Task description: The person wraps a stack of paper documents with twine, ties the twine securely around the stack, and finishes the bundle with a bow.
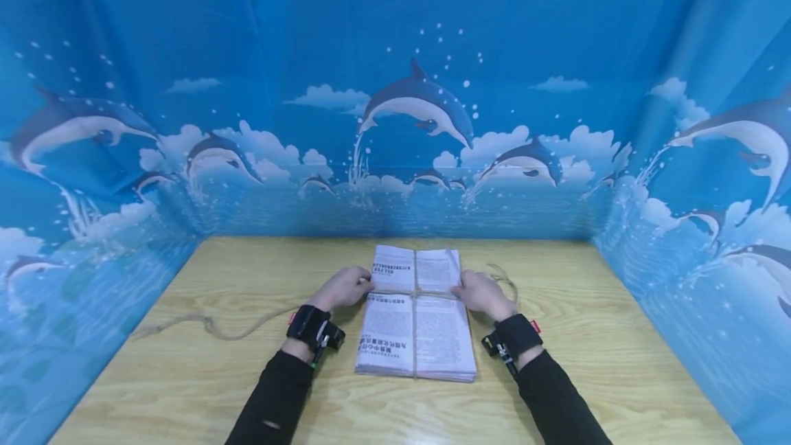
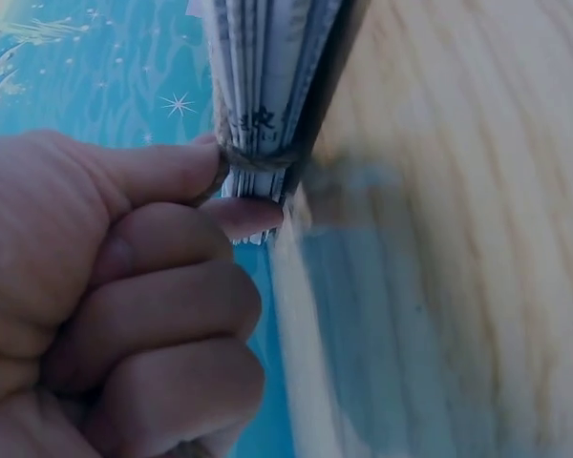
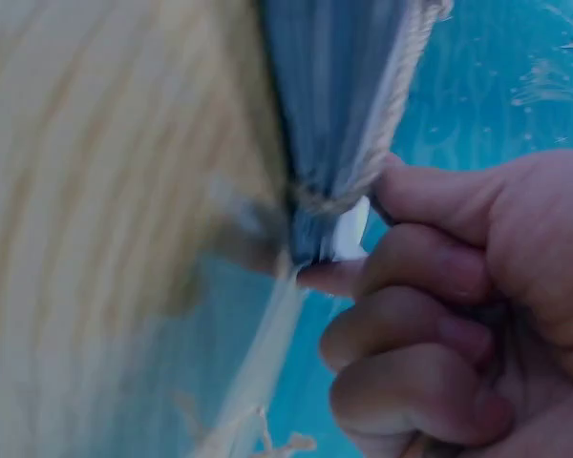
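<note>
A stack of folded newspapers (image 1: 384, 329) lies on the table, bound crosswise with twine (image 1: 415, 342) that crosses near its upper middle. My left hand (image 1: 346, 287) is at the stack's left edge. In the left wrist view its thumb and index finger (image 2: 253, 218) pinch at the twine (image 2: 258, 160) wrapping that edge, the other fingers curled in. Opposite, my right hand (image 1: 485, 292) does likewise at the right edge. In the right wrist view the thumb meets the twine (image 3: 358, 196) and the index finger lies against the paper edges (image 3: 329, 105).
A loose twine tail (image 1: 210, 325) trails left across the wooden table (image 1: 587, 376). Another twine end (image 1: 509, 280) curls beyond the right hand. Blue dolphin-print sheeting (image 1: 395, 19) stands around the back and sides. Each wrist wears a black strapped camera (image 1: 309, 325).
</note>
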The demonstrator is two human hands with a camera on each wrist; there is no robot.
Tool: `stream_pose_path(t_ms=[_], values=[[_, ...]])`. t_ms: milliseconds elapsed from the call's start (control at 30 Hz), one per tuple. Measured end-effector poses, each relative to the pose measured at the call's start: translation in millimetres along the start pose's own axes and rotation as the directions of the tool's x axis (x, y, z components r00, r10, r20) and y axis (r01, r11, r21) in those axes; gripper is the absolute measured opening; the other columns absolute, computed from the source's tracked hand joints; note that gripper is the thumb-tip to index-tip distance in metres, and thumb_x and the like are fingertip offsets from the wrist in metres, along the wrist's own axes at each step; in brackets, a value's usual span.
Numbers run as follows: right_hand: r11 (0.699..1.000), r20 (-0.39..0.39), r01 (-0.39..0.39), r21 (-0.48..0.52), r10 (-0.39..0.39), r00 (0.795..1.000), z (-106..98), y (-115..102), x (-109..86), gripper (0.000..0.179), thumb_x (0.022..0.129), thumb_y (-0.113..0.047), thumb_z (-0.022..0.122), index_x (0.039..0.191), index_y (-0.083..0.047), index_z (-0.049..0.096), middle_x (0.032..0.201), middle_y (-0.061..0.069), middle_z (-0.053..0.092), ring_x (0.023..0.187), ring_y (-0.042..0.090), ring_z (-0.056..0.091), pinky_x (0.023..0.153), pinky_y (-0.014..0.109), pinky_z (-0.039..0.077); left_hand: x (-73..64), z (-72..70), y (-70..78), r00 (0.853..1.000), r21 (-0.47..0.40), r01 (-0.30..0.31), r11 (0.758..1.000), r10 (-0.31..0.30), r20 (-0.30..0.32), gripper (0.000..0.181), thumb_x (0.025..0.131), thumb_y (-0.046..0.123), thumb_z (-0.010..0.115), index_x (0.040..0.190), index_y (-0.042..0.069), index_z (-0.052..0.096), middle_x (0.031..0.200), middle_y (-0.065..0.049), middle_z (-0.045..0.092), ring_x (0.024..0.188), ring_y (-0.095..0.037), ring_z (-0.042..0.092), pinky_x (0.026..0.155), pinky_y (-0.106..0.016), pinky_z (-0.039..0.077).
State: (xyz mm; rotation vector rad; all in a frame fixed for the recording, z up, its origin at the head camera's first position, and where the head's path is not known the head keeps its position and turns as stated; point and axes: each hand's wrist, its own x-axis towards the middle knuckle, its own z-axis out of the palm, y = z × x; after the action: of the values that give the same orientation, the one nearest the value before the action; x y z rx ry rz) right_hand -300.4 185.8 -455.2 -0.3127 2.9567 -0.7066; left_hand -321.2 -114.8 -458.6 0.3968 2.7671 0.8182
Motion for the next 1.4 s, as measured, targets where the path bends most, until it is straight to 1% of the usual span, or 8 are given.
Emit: stream_pose_path(t_ms=[67, 267, 400, 533, 667, 800, 1000, 1400], values=[[1.000, 0.016, -0.018, -0.009, 0.018, 1.000, 0.1, 1.7, 0.0, 0.021, 0.096, -0.022, 0.061, 0.082, -0.006, 0.059, 0.066, 0.005, 0.052, 0.056, 0.018, 0.048, 0.052, 0.031, 0.037, 0.0, 0.1, 0.5, 1.000, -0.006, 0.003, 1.000, -0.003, 0.010, 0.027, 0.099, 0.023, 0.057, 0.118, 0.007, 0.068, 0.114, -0.010, 0.069, 0.086, -0.018, 0.062, 0.069, -0.033, 0.048], [0.998, 0.010, 0.056, 0.000, -0.056, 0.998, 0.4, 13.6, 4.8, 0.025, 0.097, -0.018, 0.060, 0.073, -0.010, 0.055, 0.059, -0.002, 0.042, 0.050, 0.014, 0.043, 0.049, 0.028, 0.035, -1.2, -1.7, -0.3, 1.000, 0.003, -0.013, 1.000, 0.013, 0.025, 0.030, 0.099, 0.022, 0.057, 0.123, 0.006, 0.066, 0.127, -0.014, 0.065, 0.108, -0.025, 0.063, 0.084, -0.039, 0.051], [0.994, 0.037, 0.101, 0.030, -0.102, 0.994, -1.2, 19.0, 7.2, 0.025, 0.098, -0.017, 0.057, 0.074, -0.009, 0.056, 0.057, -0.003, 0.039, 0.049, 0.013, 0.038, 0.050, 0.028, 0.032, -4.0, -4.6, -2.0, 0.999, -0.016, -0.035, 0.999, 0.035, 0.028, 0.026, 0.099, 0.018, 0.058, 0.118, 0.006, 0.070, 0.111, -0.013, 0.070, 0.079, -0.019, 0.062, 0.067, -0.034, 0.049], [0.994, 0.071, 0.084, 0.063, -0.089, 0.994, -1.7, 21.8, 8.2, 0.018, 0.099, -0.018, 0.057, 0.098, -0.005, 0.069, 0.056, -0.004, 0.037, 0.046, 0.011, 0.035, 0.049, 0.026, 0.031, -7.5, -6.4, -5.2, 0.998, -0.048, -0.044, 0.998, 0.045, 0.034, 0.019, 0.098, 0.017, 0.059, 0.103, 0.012, 0.076, 0.068, -0.002, 0.059, 0.049, -0.011, 0.040, 0.047, -0.025, 0.033], [0.994, 0.109, 0.044, 0.102, -0.055, 0.992, -2.1, 23.9, 8.3, 0.036, 0.099, -0.019, 0.056, 0.130, -0.001, 0.061, 0.054, -0.005, 0.037, 0.043, 0.009, 0.033, 0.048, 0.024, 0.032, -9.2, -6.8, -8.1, 0.998, -0.057, -0.056, 0.997, 0.058, 0.037, 0.018, 0.097, 0.017, 0.059, 0.096, 0.016, 0.078, 0.055, 0.005, 0.045, 0.045, -0.008, 0.035, 0.044, -0.023, 0.028], [0.992, 0.141, 0.027, 0.124, -0.044, 0.989, -5.3, 23.3, 7.0, 0.040, 0.099, -0.020, 0.056, 0.133, 0.001, 0.057, 0.057, -0.003, 0.041, 0.044, 0.009, 0.033, 0.049, 0.024, 0.033, -9.3, -8.2, -10.5, 0.996, -0.080, -0.079, 0.994, 0.083, 0.042, 0.017, 0.097, 0.015, 0.060, 0.098, 0.013, 0.077, 0.065, 0.002, 0.058, 0.050, -0.010, 0.040, 0.048, -0.025, 0.034], [0.992, 0.158, 0.046, 0.118, -0.065, 0.985, -13.2, 21.1, 3.5, 0.032, 0.097, -0.016, 0.059, 0.121, 0.003, 0.065, 0.079, 0.003, 0.063, 0.055, 0.011, 0.047, 0.057, 0.027, 0.043, -7.7, -9.3, -13.3, 0.995, -0.064, -0.093, 0.994, 0.095, 0.024, 0.017, 0.095, 0.014, 0.062, 0.105, 0.011, 0.075, 0.105, -0.007, 0.073, 0.077, -0.013, 0.058, 0.071, -0.030, 0.047], [0.995, 0.184, 0.051, 0.089, -0.067, 0.981, -21.7, 16.0, -2.3, 0.017, 0.094, -0.016, 0.062, 0.087, -0.008, 0.074, 0.066, 0.000, 0.059, 0.056, 0.012, 0.048, 0.055, 0.027, 0.043, -5.9, -8.2, -15.0, 0.997, -0.051, -0.078, 0.996, 0.079, 0.018, 0.018, 0.097, 0.016, 0.059, 0.105, 0.016, 0.076, 0.104, -0.002, 0.072, 0.072, -0.013, 0.057, 0.067, -0.029, 0.046]])
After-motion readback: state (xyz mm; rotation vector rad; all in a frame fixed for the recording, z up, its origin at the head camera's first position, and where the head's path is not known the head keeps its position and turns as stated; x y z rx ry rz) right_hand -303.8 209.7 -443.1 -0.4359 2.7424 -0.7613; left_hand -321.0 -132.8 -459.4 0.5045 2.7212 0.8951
